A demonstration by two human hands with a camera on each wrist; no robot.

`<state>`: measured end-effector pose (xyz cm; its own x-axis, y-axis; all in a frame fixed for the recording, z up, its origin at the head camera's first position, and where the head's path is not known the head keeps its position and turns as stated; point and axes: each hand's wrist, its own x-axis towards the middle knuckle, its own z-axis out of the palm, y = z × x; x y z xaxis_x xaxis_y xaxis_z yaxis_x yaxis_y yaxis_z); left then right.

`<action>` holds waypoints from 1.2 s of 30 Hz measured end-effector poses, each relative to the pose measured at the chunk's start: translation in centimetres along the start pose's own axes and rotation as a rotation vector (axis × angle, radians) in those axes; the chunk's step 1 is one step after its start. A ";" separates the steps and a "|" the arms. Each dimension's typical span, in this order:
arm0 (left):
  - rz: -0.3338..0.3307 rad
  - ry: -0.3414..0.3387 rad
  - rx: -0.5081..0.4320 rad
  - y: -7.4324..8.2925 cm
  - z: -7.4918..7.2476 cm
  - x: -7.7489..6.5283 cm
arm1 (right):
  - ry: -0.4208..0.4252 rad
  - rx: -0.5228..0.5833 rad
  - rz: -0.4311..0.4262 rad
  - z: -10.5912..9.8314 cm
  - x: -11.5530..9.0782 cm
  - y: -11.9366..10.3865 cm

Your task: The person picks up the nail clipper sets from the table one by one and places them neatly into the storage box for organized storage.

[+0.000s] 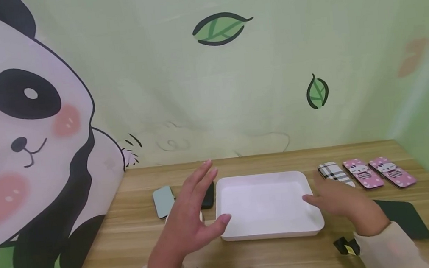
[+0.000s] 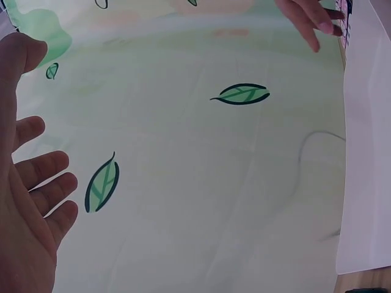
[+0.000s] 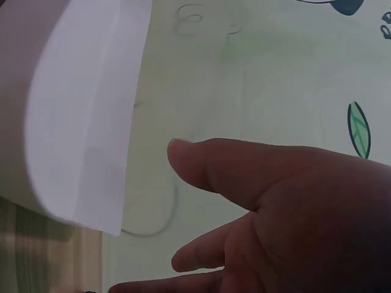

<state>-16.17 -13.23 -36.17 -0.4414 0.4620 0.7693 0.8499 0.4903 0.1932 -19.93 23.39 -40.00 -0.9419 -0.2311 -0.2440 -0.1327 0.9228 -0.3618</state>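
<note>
A shallow white rectangular tray (image 1: 268, 206) with nothing in it sits on the wooden table between both hands. My left hand (image 1: 184, 226) is just off its left side, fingers extended and thumb spread, holding nothing. Past the tray's right side hovers my right hand (image 1: 343, 199), its thumb near or over the rim; whether it touches I cannot tell. In the right wrist view the right hand (image 3: 293, 207) has thumb and fingers apart, with nothing between them and the tray wall (image 3: 79, 110) to the left. The left wrist view shows the left hand (image 2: 27, 201) with loosely spread fingers.
Left of the tray lie a light blue flat case (image 1: 164, 201) and a black item (image 1: 208, 197), partly hidden. At right are a plaid case (image 1: 334, 174), two pink cartoon cases (image 1: 363, 174) and a dark flat piece (image 1: 403, 219). A printed cloth backdrop (image 1: 258, 104) stands behind.
</note>
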 end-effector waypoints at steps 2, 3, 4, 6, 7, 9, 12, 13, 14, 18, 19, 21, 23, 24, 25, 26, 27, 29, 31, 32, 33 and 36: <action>-0.005 -0.003 -0.001 0.0 -0.1 0.1 | -0.033 0.026 0.009 0.5 0.5 0.5; -0.006 -0.003 -0.003 0.1 -0.1 0.1 | -0.044 0.035 0.013 0.7 0.8 0.7; -0.009 -0.004 -0.006 0.1 -0.2 0.1 | -0.053 0.045 0.012 1.0 1.1 0.9; -0.009 -0.004 -0.012 0.2 -0.2 0.0 | -0.068 0.044 0.007 1.6 1.7 1.3; -0.009 -0.004 -0.013 0.1 -0.2 0.0 | -0.072 0.038 0.005 1.9 2.0 1.5; -0.016 -0.006 -0.014 0.1 -0.2 0.0 | -0.082 0.033 0.025 2.4 2.4 1.7; -0.031 -0.011 -0.012 0.1 -0.2 -0.1 | -0.083 0.034 0.041 2.8 2.9 1.8; -0.031 -0.010 -0.011 0.1 -0.2 0.0 | -0.083 0.043 0.043 3.0 3.0 1.8; -0.035 -0.011 -0.011 0.0 -0.2 0.0 | -0.086 0.050 0.044 3.1 3.1 1.9; -0.032 -0.006 -0.003 0.0 -0.2 0.1 | -0.106 0.074 0.036 3.9 3.6 1.9; -0.032 -0.006 -0.002 0.0 -0.2 0.1 | -0.116 0.078 0.040 4.1 3.7 1.9; -0.038 -0.011 0.001 0.0 -0.2 0.0 | -0.129 0.078 0.031 4.4 3.9 1.9; -0.052 -0.022 0.003 0.0 -0.2 0.0 | -0.139 0.073 0.024 4.5 3.9 1.9; -0.056 -0.026 0.003 0.0 -0.2 0.0 | -0.141 0.071 0.014 4.5 3.9 1.8; -0.059 -0.029 0.003 0.0 -0.2 -0.1 | -0.145 0.074 0.013 4.5 3.9 1.8; -0.063 -0.034 0.003 -0.1 -0.2 -0.1 | -0.140 0.070 0.001 4.6 3.9 1.9; -0.065 -0.038 0.005 -0.1 -0.1 -0.1 | -0.133 0.065 -0.004 4.7 3.9 1.9; -0.067 -0.045 0.010 -0.1 -0.1 -0.1 | -0.107 0.051 -0.010 4.8 3.9 1.9; -0.068 -0.051 0.017 -0.2 -0.1 -0.1 | -0.069 0.013 -0.022 5.0 3.9 1.9; -0.067 -0.054 0.018 -0.1 -0.1 -0.1 | -0.045 -0.013 -0.029 5.0 3.9 1.9; -0.067 -0.057 0.019 -0.1 -0.1 0.0 | -0.025 -0.037 -0.025 5.1 3.9 1.8; -0.062 -0.062 0.014 -0.1 -0.1 0.0 | 0.010 -0.100 -0.010 5.1 4.0 1.7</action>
<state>-16.22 -13.35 -36.11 -0.5103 0.4747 0.7171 0.8164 0.5295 0.2303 -22.31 22.44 -46.16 -0.9434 -0.2375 -0.2316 -0.1714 0.9468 -0.2725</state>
